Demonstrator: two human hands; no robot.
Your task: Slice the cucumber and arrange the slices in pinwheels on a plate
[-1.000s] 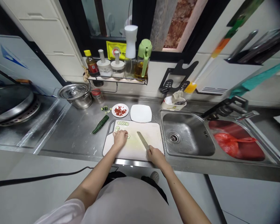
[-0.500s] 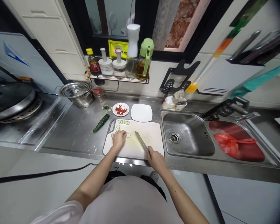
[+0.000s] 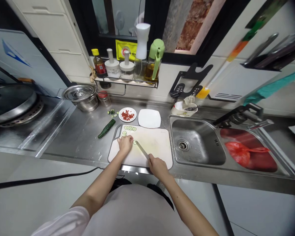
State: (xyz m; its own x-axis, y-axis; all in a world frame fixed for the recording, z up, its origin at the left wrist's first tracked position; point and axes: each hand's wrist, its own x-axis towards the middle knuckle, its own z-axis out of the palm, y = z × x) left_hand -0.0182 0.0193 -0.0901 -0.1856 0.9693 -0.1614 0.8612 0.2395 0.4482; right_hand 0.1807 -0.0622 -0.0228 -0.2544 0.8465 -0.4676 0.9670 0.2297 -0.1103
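On the white cutting board my right hand grips the handle of a kitchen knife. The blade slants up and left, its tip at a thin cucumber slice. Just left of that slice rests my left hand, its fingers curled together; whatever they hold is hidden. Above the knuckles lie a few loose cucumber slices, and a row of overlapping slices lines the board's top left. A whole-skinned cucumber piece lies on the counter to the left.
Behind the board stand a plate of chopped red pieces and a white square plate. Cucumber scraps sit nearby. A sink borders the board on the right; a lidded steel pot is at the back left.
The knife in my right hand has moved left, bringing its tip from bare board to the single cucumber slice. My left hand has stayed nearly in place.
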